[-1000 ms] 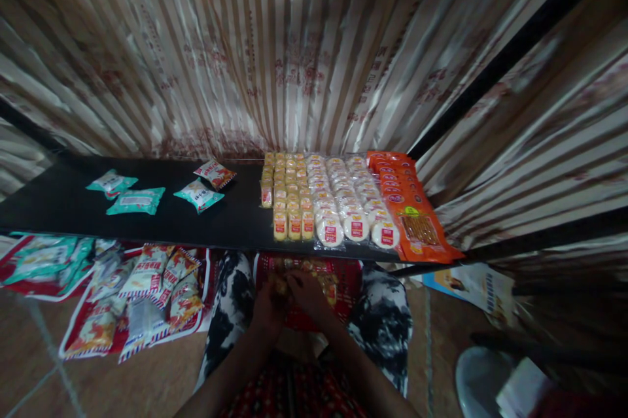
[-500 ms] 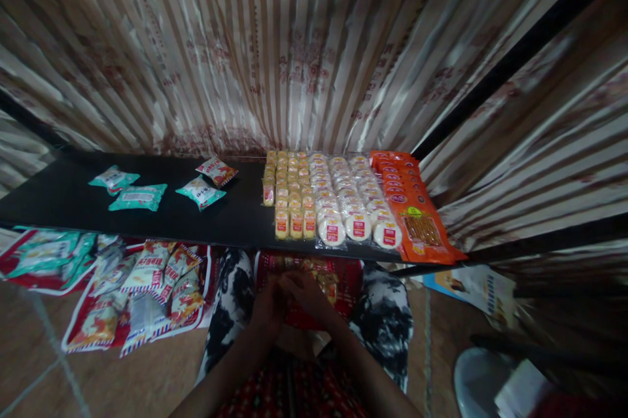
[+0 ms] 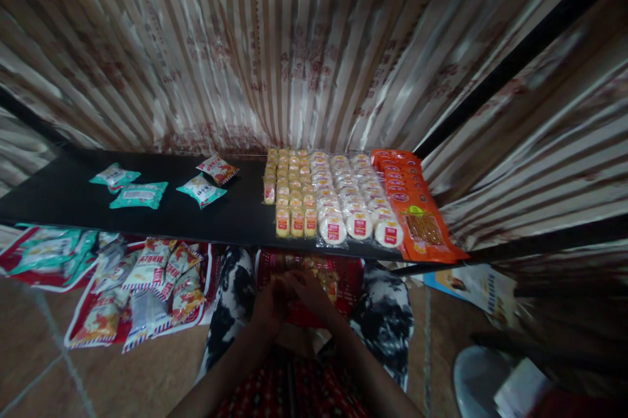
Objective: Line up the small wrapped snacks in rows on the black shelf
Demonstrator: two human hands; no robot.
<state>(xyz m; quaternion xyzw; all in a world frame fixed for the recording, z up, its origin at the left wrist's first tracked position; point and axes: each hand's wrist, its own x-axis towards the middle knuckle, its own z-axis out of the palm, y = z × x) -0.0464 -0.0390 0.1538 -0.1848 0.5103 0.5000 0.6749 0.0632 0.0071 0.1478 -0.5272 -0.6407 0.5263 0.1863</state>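
My left hand (image 3: 271,302) and my right hand (image 3: 305,290) meet above my lap, below the shelf's front edge. Their fingers are curled in against each other. Anything between them is hidden or too dim to make out. Just beyond and under the hands lies a red bag (image 3: 350,284) with small gold-wrapped snacks (image 3: 330,282) in it. On the black shelf ahead stand rows of small yellow packaged cakes (image 3: 296,222), rows of round white wrapped crackers (image 3: 359,225) and an overlapping row of orange snack packets (image 3: 424,225).
On the shelf's (image 3: 235,215) left part lie teal packets (image 3: 139,195) and a red-and-white packet (image 3: 218,169). Below left are a bag of teal packets (image 3: 46,251) and a red bag of snack packets (image 3: 147,274). A dark bar (image 3: 515,65) slants at right, above a pale stool (image 3: 478,379).
The two hands stay joined over the lap, with only a slight shift of the fingers. Things on the shelf stay put; the view has moved very slightly.
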